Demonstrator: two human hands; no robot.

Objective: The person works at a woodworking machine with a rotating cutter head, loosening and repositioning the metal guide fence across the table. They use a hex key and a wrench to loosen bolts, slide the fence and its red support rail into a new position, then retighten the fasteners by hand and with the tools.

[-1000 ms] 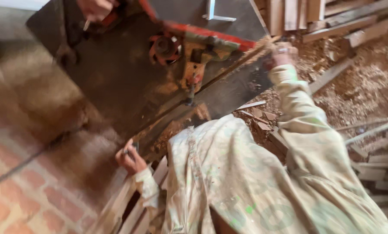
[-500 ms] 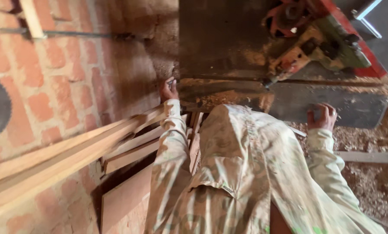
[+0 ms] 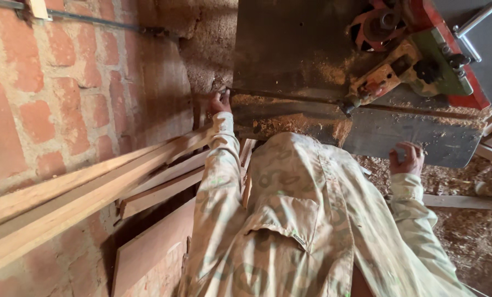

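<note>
A: What do you see from the head camera?

B: A person in a pale patterned shirt leans over a big dark grey metal saw tabletop (image 3: pixel 312 49) covered in sawdust. A long thin dark strip (image 3: pixel 290 100) lies across the tabletop, running left to right.

A: Where are the hands?

B: The left hand (image 3: pixel 221 102) is at the left end of the strip, right at the tabletop's corner. The right hand (image 3: pixel 406 159) is on the front edge of the tabletop, well apart from that end and a little below the strip.

A: So which hand is nearer the strip?

B: The left one. It touches the end. The strip stretches away from it toward the red and green metal machine part (image 3: pixel 416 55).

A: How is each grip?

B: The left grip looks curled together at the strip's end, but I cannot tell if it is really clamped on it. The right grip has fingers apart, resting on the metal edge.

A: Anything else?

B: Long pale wooden boards (image 3: pixel 92 190) lean by the red brick wall (image 3: pixel 48 88), and sawdust covers the floor (image 3: pixel 477 231).
</note>
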